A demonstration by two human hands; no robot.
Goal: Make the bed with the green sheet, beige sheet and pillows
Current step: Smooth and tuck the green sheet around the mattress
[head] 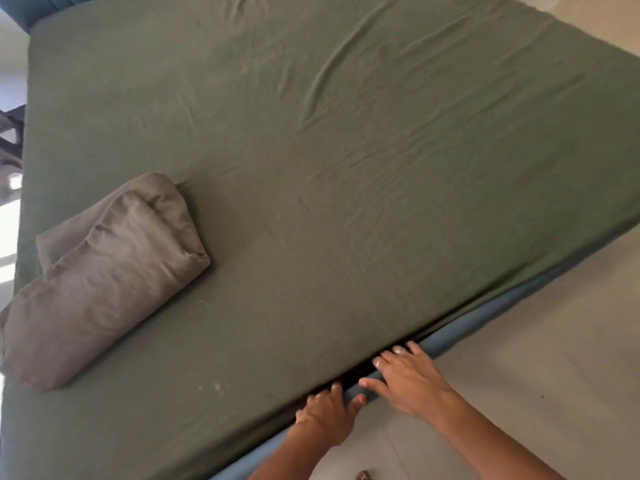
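Head view, green sheet (346,168) over mattress, pale floor (519,341), both hands' grip unclear

Pale floor (540,341) beside a blue bed frame (460,337).

Plain green sheet (346,168), grey-beige folded sheet (104,271), blue bed frame (485,308).

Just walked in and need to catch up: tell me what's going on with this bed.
A person is tucking the wrinkled green sheet in along the near edge of the mattress. The left hand has its fingers pushed into the gap between mattress and blue padded bed frame; the right hand rests on the frame beside it. A folded grey-beige sheet lies on the bed, not yet spread. No pillows are visible.
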